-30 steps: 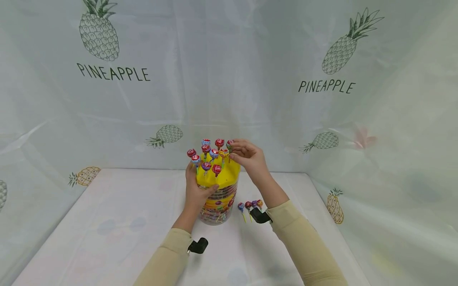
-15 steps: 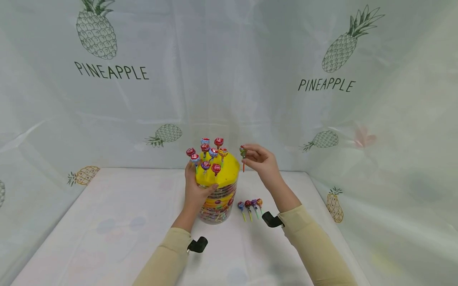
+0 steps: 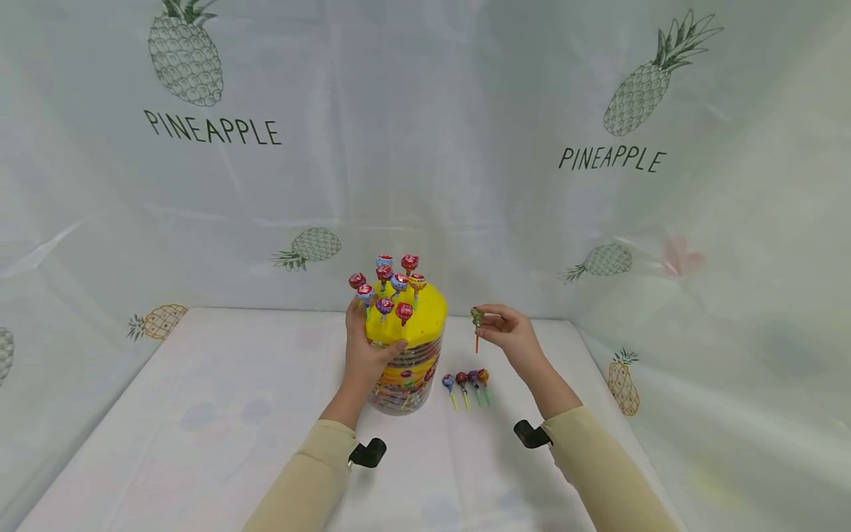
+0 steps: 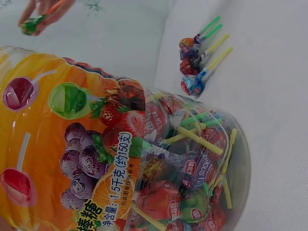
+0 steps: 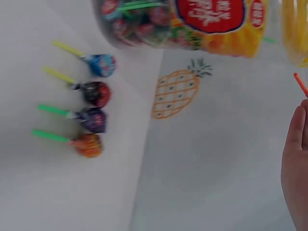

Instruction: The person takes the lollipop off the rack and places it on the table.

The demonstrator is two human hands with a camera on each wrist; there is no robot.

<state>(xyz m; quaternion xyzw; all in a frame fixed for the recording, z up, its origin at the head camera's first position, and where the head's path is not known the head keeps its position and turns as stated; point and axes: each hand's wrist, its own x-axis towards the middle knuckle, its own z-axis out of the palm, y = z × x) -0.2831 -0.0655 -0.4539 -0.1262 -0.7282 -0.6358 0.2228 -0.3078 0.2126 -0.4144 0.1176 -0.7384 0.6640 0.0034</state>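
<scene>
Pinching the green lollipop [image 3: 477, 318], the right hand [image 3: 512, 335] has drawn it away from the jar [image 3: 411, 362] the left hand [image 3: 364, 355] grips, leaving nine lollipops [image 3: 404, 313] standing above those fingers.

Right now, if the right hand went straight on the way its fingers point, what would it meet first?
Beyond the green lollipop it holds, the right hand would probably meet the yellow lid of the candy jar, though it might pass behind or above; depth is unclear.
</scene>
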